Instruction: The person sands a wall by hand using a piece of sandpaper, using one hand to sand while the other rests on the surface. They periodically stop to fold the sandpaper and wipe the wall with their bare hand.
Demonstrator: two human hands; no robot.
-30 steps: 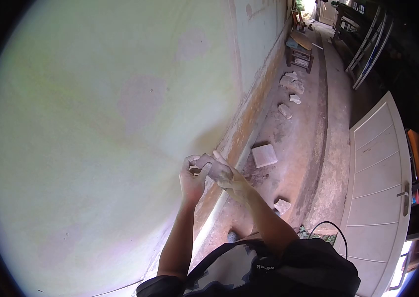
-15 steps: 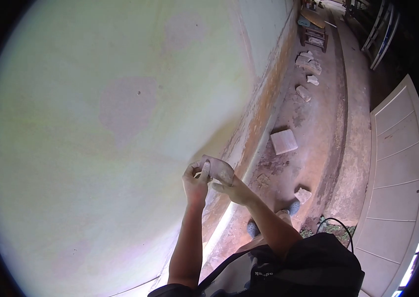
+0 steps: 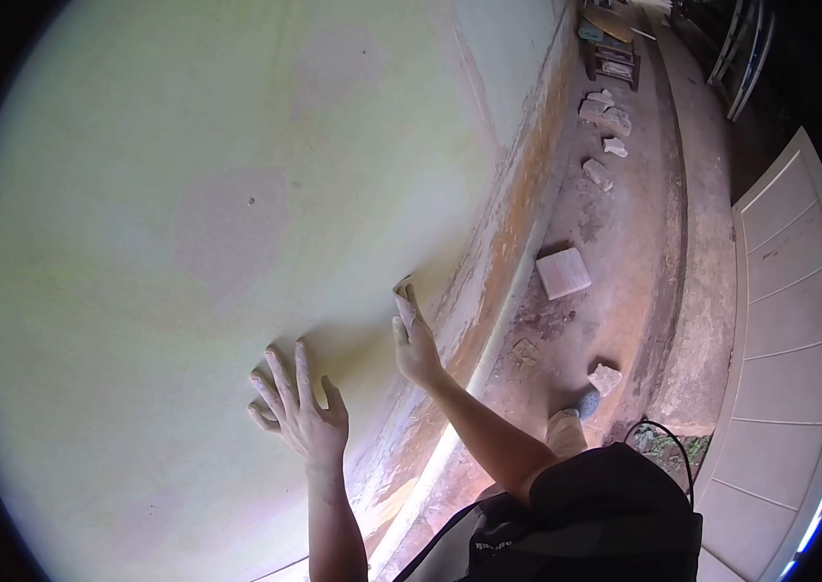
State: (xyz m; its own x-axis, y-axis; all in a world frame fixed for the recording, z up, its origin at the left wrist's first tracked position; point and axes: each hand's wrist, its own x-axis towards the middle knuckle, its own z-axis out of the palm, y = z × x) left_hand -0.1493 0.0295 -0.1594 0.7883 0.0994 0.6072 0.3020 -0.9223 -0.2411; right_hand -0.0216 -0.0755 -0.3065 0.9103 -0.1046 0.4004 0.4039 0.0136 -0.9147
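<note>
My left hand [image 3: 301,412] lies spread against the pale green wall [image 3: 120,339], its fingers apart and dusty at the tips. Off to its right, my right hand [image 3: 418,351] holds a folded piece of sandpaper [image 3: 405,296] at the wall, close to the worn lower edge. Only a narrow, curled part of the sandpaper shows past the fingers. Greyish patches mark the wall above both hands, one with a small dark hole in it.
Along the floor to the right lie a square slab [image 3: 563,273], a broken chunk [image 3: 605,378] and several more pieces of rubble [image 3: 606,113]. A white door [image 3: 785,339] stands at the far right. One of my shoes [image 3: 589,403] shows beside the chunk.
Both hands were together on the sandpaper. My left hand has let go and moved down-left flat onto the wall. My right hand has carried the sandpaper up to the wall.
</note>
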